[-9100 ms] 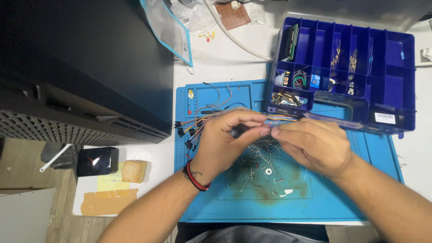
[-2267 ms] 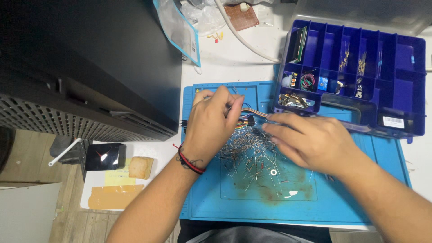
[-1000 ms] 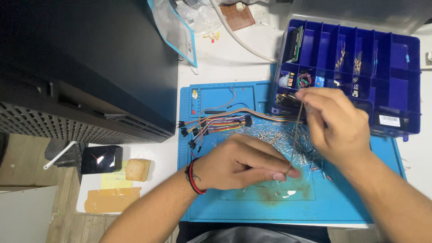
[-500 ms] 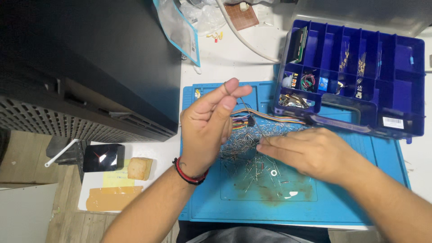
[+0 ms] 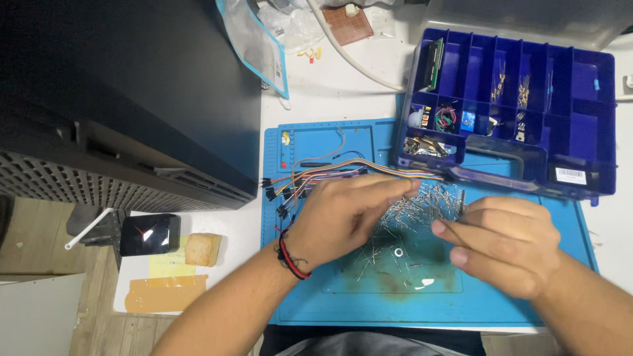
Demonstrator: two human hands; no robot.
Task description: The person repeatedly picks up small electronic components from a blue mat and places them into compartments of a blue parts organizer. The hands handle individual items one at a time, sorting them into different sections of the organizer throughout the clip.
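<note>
On the blue mat (image 5: 330, 310), the right hand (image 5: 508, 244) is pinching one pin between thumb and forefinger, just beside the pin pile (image 5: 422, 204), while the left hand (image 5: 343, 217) is lying flat, fingers spread, steadying the jumper wires (image 5: 316, 175); a light grip seems best.

Mat (image 5: 316, 310) under both hands, compartment box (image 5: 580, 132) behind-right, jumper wires (image 5: 316, 175) and perhaps pins (image 5: 422, 207) between.

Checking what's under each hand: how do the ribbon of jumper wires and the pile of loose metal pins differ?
The jumper wires are multicoloured, long and joined in a band with black ends; the loose metal pins are silvery, short and scattered singly. The wires run out from under the left hand; the pins lie between it and the right hand. Both lie on the blue mat.
</note>
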